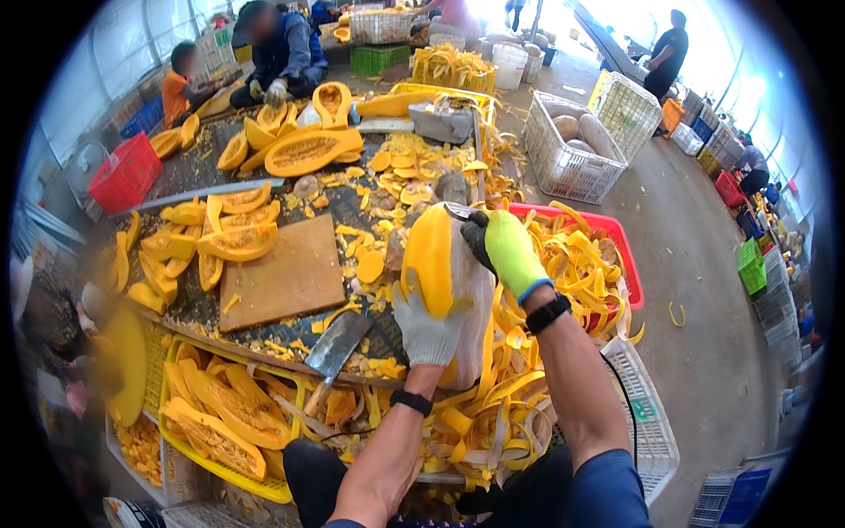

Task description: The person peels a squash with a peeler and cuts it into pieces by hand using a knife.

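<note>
A long pumpkin (475,282) stands tilted in front of me, peeled to bright yellow-orange down its left side and still in pale skin on the right. My left hand (429,327), in a whitish knit glove, is closed around its peeled side with the fingers pointing up. My right hand (509,248), in a yellow-green glove with dark fingers, grips a peeler (459,211). The peeler's metal head lies at the pumpkin's top end. Long orange peel strips (502,422) lie heaped under and beside the pumpkin. The peeler's handle is mostly hidden by my fingers.
Left of the pumpkin are a wooden cutting board (283,273), a cleaver (338,345) and several cut pumpkin pieces (239,236). A yellow crate (273,488) holds halves. A red tub (632,268) holds peels; a white crate (576,180) holds whole pumpkins. A gloved co-worker (290,53) sits across.
</note>
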`<move>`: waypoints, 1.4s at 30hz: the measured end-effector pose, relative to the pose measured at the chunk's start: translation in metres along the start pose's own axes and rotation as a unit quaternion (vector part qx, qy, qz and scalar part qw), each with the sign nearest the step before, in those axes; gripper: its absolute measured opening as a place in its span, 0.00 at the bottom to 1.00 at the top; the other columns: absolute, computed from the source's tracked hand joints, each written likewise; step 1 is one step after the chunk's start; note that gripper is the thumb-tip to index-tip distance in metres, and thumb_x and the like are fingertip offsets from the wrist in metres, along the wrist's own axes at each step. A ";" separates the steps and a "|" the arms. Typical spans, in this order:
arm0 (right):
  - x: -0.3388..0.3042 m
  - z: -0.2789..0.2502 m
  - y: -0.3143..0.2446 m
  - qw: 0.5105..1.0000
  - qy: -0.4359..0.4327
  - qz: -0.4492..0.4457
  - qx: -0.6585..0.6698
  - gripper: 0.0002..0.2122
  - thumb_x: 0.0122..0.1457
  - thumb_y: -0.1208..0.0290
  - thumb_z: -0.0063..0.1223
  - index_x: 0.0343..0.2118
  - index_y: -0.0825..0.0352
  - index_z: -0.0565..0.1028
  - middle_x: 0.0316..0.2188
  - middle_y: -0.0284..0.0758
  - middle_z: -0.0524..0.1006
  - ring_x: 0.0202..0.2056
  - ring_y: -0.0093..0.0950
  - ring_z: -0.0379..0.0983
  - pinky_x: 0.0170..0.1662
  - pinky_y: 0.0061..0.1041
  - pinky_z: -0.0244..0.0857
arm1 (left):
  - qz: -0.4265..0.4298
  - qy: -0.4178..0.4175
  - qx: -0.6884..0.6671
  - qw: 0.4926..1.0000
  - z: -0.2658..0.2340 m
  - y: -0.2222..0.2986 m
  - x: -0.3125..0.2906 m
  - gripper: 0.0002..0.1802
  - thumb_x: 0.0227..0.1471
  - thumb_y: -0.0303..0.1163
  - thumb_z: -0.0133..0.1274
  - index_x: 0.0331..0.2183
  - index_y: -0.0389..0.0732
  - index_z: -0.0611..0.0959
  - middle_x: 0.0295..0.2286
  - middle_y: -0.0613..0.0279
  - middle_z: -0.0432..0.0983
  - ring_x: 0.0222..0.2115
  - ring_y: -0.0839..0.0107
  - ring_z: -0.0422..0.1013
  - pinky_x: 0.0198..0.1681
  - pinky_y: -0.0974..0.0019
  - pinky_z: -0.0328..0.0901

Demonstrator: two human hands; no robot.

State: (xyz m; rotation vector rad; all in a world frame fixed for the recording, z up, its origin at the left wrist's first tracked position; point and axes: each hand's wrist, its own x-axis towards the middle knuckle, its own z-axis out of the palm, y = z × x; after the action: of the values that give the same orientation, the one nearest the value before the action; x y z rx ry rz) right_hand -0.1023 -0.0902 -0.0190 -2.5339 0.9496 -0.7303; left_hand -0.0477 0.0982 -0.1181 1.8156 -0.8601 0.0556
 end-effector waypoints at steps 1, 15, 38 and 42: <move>0.010 -0.003 -0.008 0.999 -0.024 0.002 -0.020 0.15 0.63 0.60 0.57 0.42 0.67 0.86 0.35 0.52 0.84 0.40 0.54 0.81 0.45 0.46 0.75 | 0.001 0.003 0.019 1.000 -0.003 -0.003 0.000 0.64 0.42 0.51 0.77 0.70 0.34 0.62 0.61 0.26 0.61 0.58 0.30 0.64 0.62 0.42 0.64; -0.066 0.004 -0.040 0.995 0.003 0.054 -0.086 0.15 0.67 0.60 0.53 0.42 0.68 0.81 0.27 0.52 0.81 0.33 0.53 0.80 0.38 0.51 0.73 | -0.044 -0.031 -0.039 0.998 -0.008 -0.003 0.000 0.59 0.50 0.43 0.72 0.72 0.33 0.58 0.64 0.28 0.58 0.65 0.34 0.57 0.70 0.44 0.54; -0.381 0.061 -0.104 0.980 -0.051 0.192 -0.024 0.19 0.68 0.64 0.57 0.57 0.70 0.76 0.32 0.50 0.78 0.30 0.50 0.80 0.32 0.44 0.74 | -0.061 -0.087 -0.122 0.987 -0.015 -0.039 0.009 0.50 0.64 0.49 0.58 0.72 0.31 0.55 0.68 0.21 0.49 0.68 0.27 0.50 0.73 0.45 0.47; -0.322 0.013 -0.104 0.969 0.142 0.151 0.132 0.14 0.65 0.70 0.61 0.52 0.66 0.80 0.35 0.51 0.81 0.34 0.49 0.82 0.36 0.43 0.75 | -0.042 -0.102 -0.073 0.991 -0.009 -0.029 0.002 0.52 0.62 0.50 0.60 0.73 0.32 0.55 0.68 0.23 0.50 0.68 0.29 0.51 0.72 0.46 0.48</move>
State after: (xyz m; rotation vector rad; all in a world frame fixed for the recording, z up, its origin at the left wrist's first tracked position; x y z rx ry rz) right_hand -0.2499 0.2060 -0.0916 -2.0309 1.2074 -1.0597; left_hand -0.0263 0.1097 -0.1362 1.7369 -0.9038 -0.2450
